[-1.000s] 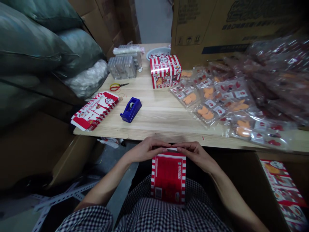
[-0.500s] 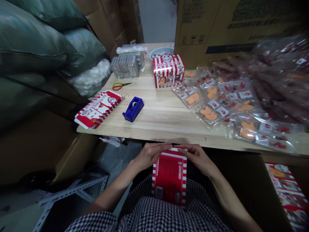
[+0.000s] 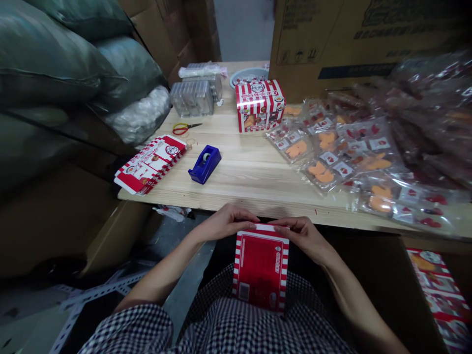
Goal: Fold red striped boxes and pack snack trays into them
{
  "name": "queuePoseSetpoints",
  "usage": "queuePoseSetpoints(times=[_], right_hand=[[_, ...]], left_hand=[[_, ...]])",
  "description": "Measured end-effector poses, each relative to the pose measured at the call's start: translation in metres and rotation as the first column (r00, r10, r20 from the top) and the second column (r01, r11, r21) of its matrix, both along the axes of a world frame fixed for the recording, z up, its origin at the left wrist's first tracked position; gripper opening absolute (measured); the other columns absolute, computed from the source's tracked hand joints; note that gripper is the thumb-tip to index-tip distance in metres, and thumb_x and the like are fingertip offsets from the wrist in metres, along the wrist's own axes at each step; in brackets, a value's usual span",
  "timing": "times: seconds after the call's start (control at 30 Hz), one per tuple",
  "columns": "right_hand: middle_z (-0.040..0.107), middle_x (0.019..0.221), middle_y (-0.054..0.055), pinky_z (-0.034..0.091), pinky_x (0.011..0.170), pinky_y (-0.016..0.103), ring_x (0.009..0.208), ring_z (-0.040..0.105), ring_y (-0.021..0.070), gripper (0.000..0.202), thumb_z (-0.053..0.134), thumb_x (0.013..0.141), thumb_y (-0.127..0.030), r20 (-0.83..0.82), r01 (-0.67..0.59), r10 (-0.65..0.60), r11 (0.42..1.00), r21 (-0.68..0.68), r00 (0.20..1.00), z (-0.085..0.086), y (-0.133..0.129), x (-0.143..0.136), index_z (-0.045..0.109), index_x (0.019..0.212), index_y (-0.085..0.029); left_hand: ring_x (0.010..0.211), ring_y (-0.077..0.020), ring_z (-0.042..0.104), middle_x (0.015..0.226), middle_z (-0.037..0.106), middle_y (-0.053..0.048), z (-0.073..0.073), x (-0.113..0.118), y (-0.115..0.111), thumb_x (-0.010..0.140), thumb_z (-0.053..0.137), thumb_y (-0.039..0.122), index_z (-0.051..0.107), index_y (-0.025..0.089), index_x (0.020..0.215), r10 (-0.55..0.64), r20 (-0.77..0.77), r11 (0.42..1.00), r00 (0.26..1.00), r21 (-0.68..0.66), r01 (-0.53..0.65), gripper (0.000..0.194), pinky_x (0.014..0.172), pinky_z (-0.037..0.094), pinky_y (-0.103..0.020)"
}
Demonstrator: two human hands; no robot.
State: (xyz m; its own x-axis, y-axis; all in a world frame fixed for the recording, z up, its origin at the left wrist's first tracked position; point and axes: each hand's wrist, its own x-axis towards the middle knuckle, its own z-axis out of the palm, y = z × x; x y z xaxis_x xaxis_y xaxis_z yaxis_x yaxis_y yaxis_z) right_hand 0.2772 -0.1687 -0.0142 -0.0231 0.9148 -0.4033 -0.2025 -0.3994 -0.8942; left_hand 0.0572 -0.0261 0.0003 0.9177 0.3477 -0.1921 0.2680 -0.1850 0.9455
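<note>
A red box with white-striped edges [image 3: 261, 270] rests against my lap below the table's front edge, its panel with a barcode facing up. My left hand [image 3: 229, 222] pinches the left part of its top edge between thumb and fingers. At the right part of that same edge, my right hand [image 3: 300, 232] holds the box with thumb and bent fingers. The undersides of the fingers are hidden. On the table [image 3: 236, 182] stand a blue tape dispenser [image 3: 205, 165] and, farther back, a folded striped box [image 3: 260, 105].
Flat striped cartons [image 3: 151, 164] lie at the table's left, near scissors [image 3: 186, 129]. Behind them are clear plastic cases [image 3: 191, 98] and a bowl [image 3: 249, 73]. Clear packets [image 3: 324, 157] pile up on the right before a large cardboard box [image 3: 332, 44].
My left hand has shifted slightly up and away from the box's middle, its thumb now on the upper left edge. The view has moved a little; both hands stay at the box.
</note>
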Motion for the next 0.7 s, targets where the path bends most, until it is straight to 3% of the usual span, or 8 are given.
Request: queuePoseSetpoints(times=[0.27,0.43,0.6,0.7], right_hand=[[0.08,0.099,0.005,0.056,0.083,0.035,0.085,0.074,0.0207,0.033,0.075,0.083,-0.047,0.014,-0.028,0.028,1.0,0.011,1.0,-0.002,-0.004,0.0,0.078,0.108,-0.027],[0.079,0.103,0.006,0.056,0.088,0.04,0.093,0.074,0.0245,0.033,0.071,0.085,-0.049,0.066,-0.002,0.0,1.0,0.031,0.998,0.001,-0.012,-0.006,0.078,0.109,-0.026],[0.078,0.11,0.005,0.057,0.091,0.043,0.1,0.073,0.0269,0.03,0.067,0.089,-0.047,0.143,-0.021,0.007,0.995,0.099,0.99,0.002,-0.018,-0.008,0.077,0.112,-0.03],[0.073,0.122,0.004,0.05,0.105,0.048,0.115,0.067,0.0276,0.031,0.06,0.095,-0.046,0.238,-0.094,0.055,0.983,0.155,0.97,0.005,-0.023,-0.007,0.072,0.12,-0.033]], left_hand=[[0.084,-0.0184,0.07,0.098,0.078,-0.007,-0.003,0.002,-0.004,0.094,0.06,0.039,0.076,0.019,0.113,0.045,-0.028,0.999,0.999,0.002,-0.045,0.032,0.074,0.053,-0.026],[0.093,-0.0186,0.071,0.114,0.076,-0.009,0.007,-0.01,-0.019,0.098,0.054,0.036,0.068,0.02,0.128,0.063,-0.02,0.995,0.998,-0.081,-0.065,0.037,0.081,0.055,-0.028],[0.116,-0.0201,0.067,0.131,0.068,-0.005,0.018,-0.019,-0.039,0.098,0.055,0.031,0.063,0.028,0.133,0.12,0.024,0.985,0.992,0.12,-0.122,0.036,0.101,0.052,-0.035],[0.121,-0.0195,0.064,0.133,0.066,-0.003,0.017,-0.023,-0.046,0.099,0.052,0.027,0.064,0.03,0.131,0.15,0.051,0.975,0.987,0.16,-0.156,0.034,0.105,0.051,-0.037]])
